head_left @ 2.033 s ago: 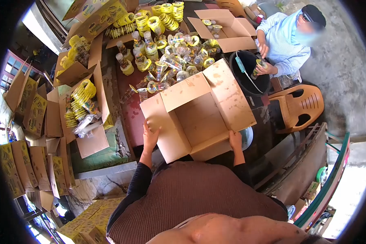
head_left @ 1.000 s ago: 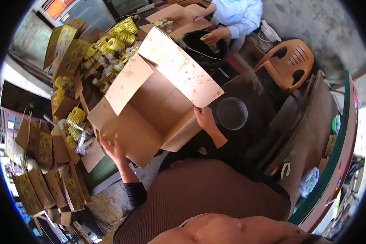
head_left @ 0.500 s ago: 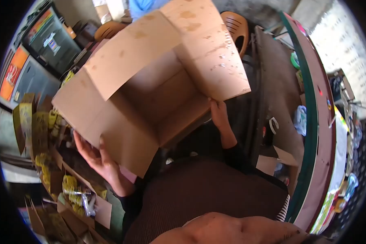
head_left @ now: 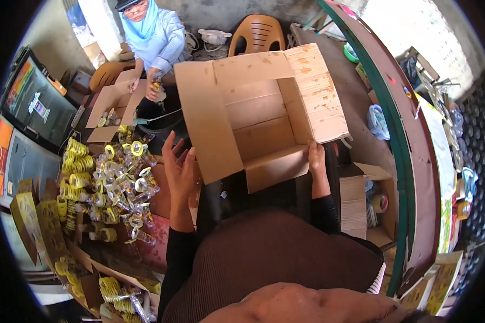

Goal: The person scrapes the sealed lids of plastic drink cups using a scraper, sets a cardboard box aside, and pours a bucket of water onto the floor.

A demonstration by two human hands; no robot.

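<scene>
A large open cardboard box (head_left: 261, 121) is in front of me, tilted so that I look into its bare inside, its flaps spread outward. Water-like stains mark the right flap. My right hand (head_left: 317, 159) grips the box at its near right corner, thumb on top of the edge. Beside the left flap, my left hand (head_left: 180, 173) is raised with fingers spread, holding nothing. To the left of that hand lies a heap of small clear plastic bottles (head_left: 121, 183) with yellow lids.
Across the table a person (head_left: 161, 40) holds a clear bottle over a black bucket (head_left: 161, 110), next to a smaller carton (head_left: 113, 107) with bottles inside. Stacks of yellow lids (head_left: 78, 156) stand at left. An open carton (head_left: 380, 204) is at right, and a brown chair (head_left: 257, 33) behind.
The box has shifted right and turned, its opening facing me more. My left hand has come off its left side. The bottle heap and the person across have come into view.
</scene>
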